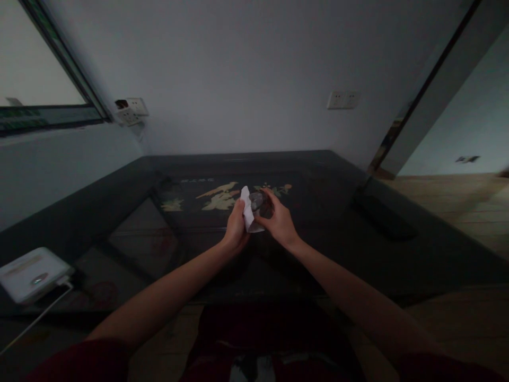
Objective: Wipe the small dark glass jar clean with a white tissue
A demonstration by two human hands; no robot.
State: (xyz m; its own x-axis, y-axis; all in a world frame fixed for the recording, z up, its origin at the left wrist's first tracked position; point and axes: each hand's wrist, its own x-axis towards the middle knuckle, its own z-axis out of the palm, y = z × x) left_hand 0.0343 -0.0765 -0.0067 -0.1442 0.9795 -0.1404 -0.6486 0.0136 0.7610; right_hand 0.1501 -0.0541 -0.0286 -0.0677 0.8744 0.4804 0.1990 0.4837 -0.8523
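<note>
Over the middle of the dark glossy table, my left hand point(236, 225) is closed on a white tissue point(247, 212). The tissue stands between its palm and a small clear glass point(257, 200). My right hand point(280, 220) grips the glass from the right, thumb in front and fingers behind. The glass is tilted, with one round end showing. Whether the tissue reaches inside it, I cannot tell. Part of the glass is hidden by my right fingers.
A white box-shaped device point(34, 273) with a cable lies at the table's left edge. A dark flat object point(384, 217) rests on the right side. The dark table point(318, 265) bears a bird-and-flower picture point(218, 197). Wall sockets point(343, 100) are behind.
</note>
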